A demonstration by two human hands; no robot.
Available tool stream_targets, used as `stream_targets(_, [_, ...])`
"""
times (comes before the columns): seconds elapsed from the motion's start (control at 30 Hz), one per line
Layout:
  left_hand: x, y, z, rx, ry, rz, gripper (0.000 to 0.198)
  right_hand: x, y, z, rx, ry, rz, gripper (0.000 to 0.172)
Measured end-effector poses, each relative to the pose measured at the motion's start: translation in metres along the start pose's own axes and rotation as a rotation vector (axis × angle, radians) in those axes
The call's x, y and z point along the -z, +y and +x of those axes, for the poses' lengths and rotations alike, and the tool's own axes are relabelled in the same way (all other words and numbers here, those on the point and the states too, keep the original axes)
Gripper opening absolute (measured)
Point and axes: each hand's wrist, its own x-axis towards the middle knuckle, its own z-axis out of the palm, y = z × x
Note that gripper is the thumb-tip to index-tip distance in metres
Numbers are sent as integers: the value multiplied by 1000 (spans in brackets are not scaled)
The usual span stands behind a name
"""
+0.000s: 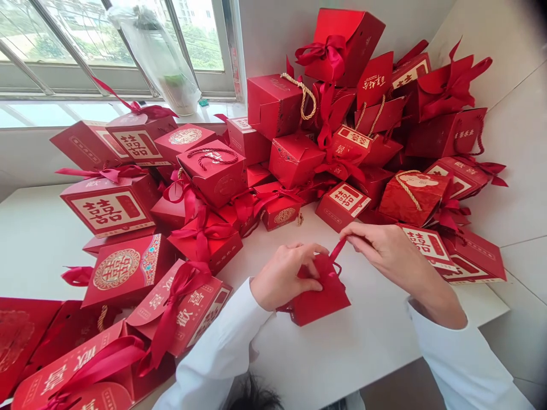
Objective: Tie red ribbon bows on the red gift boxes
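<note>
A small red gift box [321,300] lies on the white table [342,347] just in front of me. My left hand [285,274] rests on its top, fingers curled and pressed against the box's upper edge. My right hand [390,250] is closed in a pinch on a red ribbon [338,249] that rises from the box's top. Both arms wear white sleeves.
A big heap of red gift boxes with ribbons and gold cord handles [342,114] fills the far side and right corner. More red boxes [123,267] crowd the left. A window with a plastic bag [158,51] is behind; a white wall stands to the right.
</note>
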Motion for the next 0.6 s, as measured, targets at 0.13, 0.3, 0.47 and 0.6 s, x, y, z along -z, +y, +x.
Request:
stream_targets(0.13, [-1,-2,-1,34,-9,-74,59,-3,-5,9,263,151,-349,24])
stream_targets(0.3, [-6,-6,1,17,43,-111,61,-12,-22,6,404,313,-426,20])
stream_targets(0.47, [-4,-2,2,30,33,5,24,-17,-36,-4,482,344,-436,18])
stream_targets(0.6, [-2,0,1,21,45,-9,20,-19,-40,-12,494,431,-485,15])
